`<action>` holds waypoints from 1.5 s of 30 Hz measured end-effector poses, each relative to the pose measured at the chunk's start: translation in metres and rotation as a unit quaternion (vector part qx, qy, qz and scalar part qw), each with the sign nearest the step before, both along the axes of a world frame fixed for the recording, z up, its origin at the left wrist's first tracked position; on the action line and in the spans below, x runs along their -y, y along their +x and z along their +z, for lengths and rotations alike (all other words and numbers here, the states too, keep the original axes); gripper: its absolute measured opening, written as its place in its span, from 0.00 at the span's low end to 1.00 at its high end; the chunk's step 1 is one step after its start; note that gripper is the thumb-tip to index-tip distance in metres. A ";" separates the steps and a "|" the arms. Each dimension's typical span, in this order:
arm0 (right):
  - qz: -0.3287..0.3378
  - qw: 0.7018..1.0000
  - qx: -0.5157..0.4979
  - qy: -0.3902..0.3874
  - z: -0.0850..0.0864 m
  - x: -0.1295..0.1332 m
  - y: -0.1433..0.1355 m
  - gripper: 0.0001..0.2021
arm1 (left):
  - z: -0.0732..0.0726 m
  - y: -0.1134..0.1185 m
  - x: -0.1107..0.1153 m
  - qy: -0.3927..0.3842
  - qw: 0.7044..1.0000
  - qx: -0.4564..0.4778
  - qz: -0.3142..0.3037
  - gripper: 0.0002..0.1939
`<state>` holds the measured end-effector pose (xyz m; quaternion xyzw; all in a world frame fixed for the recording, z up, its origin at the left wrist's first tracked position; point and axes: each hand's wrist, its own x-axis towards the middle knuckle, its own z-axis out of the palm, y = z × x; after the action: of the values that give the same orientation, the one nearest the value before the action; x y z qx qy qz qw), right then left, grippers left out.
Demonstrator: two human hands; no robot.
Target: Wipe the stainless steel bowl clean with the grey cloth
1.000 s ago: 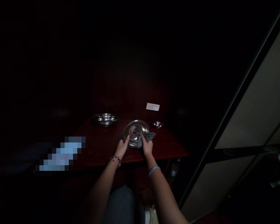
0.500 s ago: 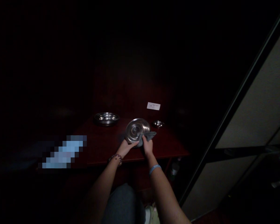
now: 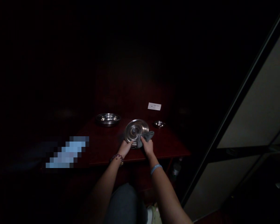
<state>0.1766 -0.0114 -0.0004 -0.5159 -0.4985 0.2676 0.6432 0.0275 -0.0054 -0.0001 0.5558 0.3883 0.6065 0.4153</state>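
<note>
A shiny round metal plate (image 3: pixel 135 129) is tilted up toward me above the near part of the dark red table (image 3: pixel 98 152). My left hand (image 3: pixel 125 148) grips its lower left rim, thumb on the inner face. At the lower right rim, my right hand (image 3: pixel 147 145) is closed on a grey cloth (image 3: pixel 146 137), which lies pressed against the plate. The cloth's corner sticks out to the right. Fingers of both hands behind the plate are hidden.
A larger metal dish (image 3: pixel 108 119) stands at the table's back left, and a small metal bowl (image 3: pixel 159 124) at the back right. A white socket plate (image 3: pixel 154 106) is on the wall. Below the table's right end stands a bottle (image 3: pixel 176 169). A pale panel (image 3: pixel 254 102) rises at right.
My left thumb has slid back from the cloth toward the plate's left rim. The cloth and right hand have shifted slightly on the plate. The view has moved a little.
</note>
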 end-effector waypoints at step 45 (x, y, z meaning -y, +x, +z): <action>0.018 0.999 -0.032 -0.027 0.003 0.003 0.003 0.19 | 0.001 0.000 0.003 -0.011 0.999 -0.004 0.043 0.18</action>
<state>0.1794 -0.0144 0.0029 -0.5156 -0.4795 0.3088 0.6395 0.0277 -0.0087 0.0011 0.5366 0.4198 0.6172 0.3936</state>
